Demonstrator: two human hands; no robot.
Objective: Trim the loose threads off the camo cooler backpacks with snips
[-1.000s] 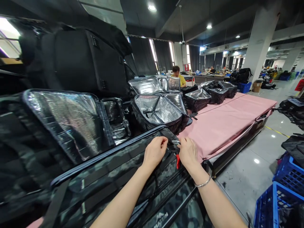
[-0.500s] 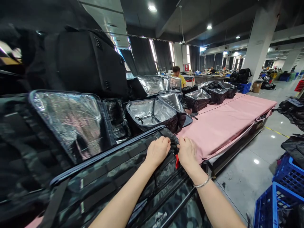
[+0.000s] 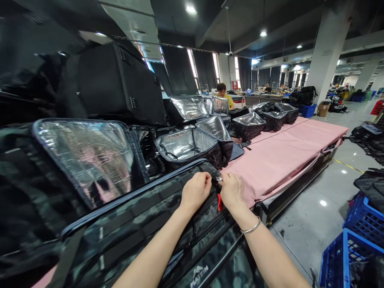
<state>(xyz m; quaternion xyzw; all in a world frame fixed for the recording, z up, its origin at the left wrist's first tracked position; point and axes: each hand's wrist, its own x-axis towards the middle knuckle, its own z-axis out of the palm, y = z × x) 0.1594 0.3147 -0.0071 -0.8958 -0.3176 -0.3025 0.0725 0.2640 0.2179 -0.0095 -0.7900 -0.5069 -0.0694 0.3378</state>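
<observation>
In front of me lies a dark camouflage backpack [image 3: 141,216] with white MATEIN lettering, its lined flap [image 3: 87,156] standing open on the left and showing silver foil. My left hand [image 3: 196,191] is closed at the bag's upper right corner, fingers curled on the fabric near the zipper; their tips are partly hidden. Just to the right, my right hand [image 3: 232,193] pinches beside a small metal zipper pull [image 3: 219,179]. A red tag [image 3: 220,203] hangs below, between the two hands. A bracelet [image 3: 251,226] circles my right wrist.
Several open foil-lined bags [image 3: 189,146] stand behind on a long table with a pink cover [image 3: 288,160]. A big black backpack [image 3: 105,80] rises at the left. Blue crates [image 3: 345,256] sit on the floor at right. A person in yellow [image 3: 230,102] is farther back.
Both hands have shifted slightly left along the corner. The metal zipper pull now shows more plainly between them. The foil-lined flap has tilted a little.
</observation>
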